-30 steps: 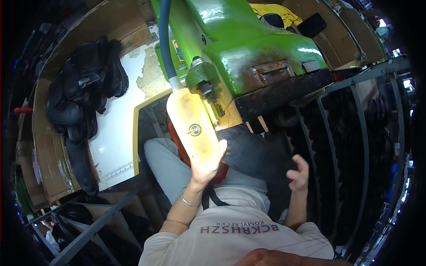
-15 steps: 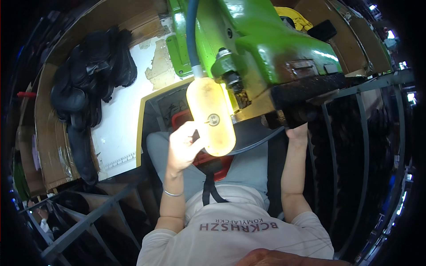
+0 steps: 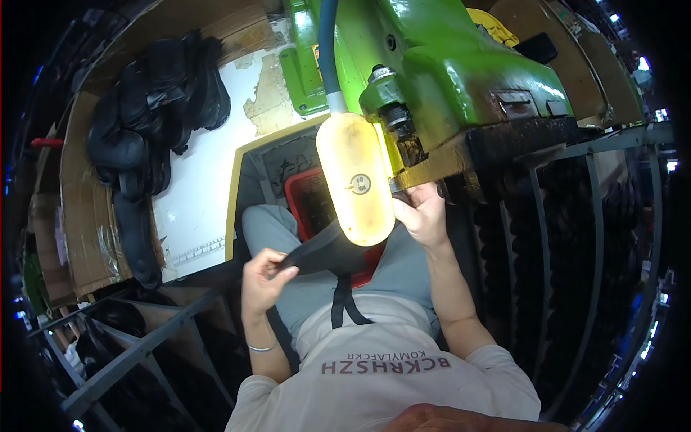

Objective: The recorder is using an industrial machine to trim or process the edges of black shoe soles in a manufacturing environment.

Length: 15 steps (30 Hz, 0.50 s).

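Note:
My left hand [image 3: 266, 279] pinches the near end of a dark, flexible sheet-like piece [image 3: 314, 253], thumb against fingers, above my lap. The piece stretches up to the right and passes behind a glowing yellow oval lamp [image 3: 356, 194], so its far end is hidden. My right hand [image 3: 427, 216] is closed just right of the lamp, under the head of a green machine [image 3: 461, 79]. What its fingers hold is covered by the lamp and the machine.
Black padded boot-like pieces [image 3: 144, 115] lie piled on a white worktop [image 3: 198, 187] edged with cardboard [image 3: 79, 209]. A red bin [image 3: 294, 196] sits below, between my knees. Metal rack bars [image 3: 597, 201] stand at the right, others [image 3: 137, 353] at the lower left.
My left hand has left the lamp and moved down and left, now gripping the dark piece. My right hand has come inward from under the machine's right side toward the lamp.

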Motion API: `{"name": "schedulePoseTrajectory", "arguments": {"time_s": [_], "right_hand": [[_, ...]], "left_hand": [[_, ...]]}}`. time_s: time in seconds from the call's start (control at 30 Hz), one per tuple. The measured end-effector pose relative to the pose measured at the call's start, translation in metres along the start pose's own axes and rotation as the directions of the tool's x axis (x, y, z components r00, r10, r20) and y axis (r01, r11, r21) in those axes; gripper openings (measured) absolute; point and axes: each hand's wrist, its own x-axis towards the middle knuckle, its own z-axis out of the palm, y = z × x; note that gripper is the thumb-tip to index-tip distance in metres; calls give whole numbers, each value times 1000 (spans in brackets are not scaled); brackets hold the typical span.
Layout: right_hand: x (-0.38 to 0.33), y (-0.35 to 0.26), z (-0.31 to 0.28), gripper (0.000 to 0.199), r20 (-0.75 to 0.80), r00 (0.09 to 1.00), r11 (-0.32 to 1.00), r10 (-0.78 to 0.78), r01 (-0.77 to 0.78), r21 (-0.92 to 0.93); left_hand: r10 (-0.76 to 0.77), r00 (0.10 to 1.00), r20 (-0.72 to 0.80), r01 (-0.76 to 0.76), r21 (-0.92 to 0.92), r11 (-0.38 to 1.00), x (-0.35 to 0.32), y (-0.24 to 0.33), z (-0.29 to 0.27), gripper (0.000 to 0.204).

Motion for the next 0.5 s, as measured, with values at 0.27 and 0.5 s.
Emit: {"name": "schedulePoseTrajectory", "arguments": {"time_s": [0.27,0.5], "right_hand": [[-11,-4,-20,22,-32,997,969,-69,59,-241],[-6,-25,-12,21,39,999,920,-10,24,-392]], "left_hand": [[136,967,214,-232,530,816,22,29,56,19],[106,950,294,-237,459,856,32,21,98,21]]}}
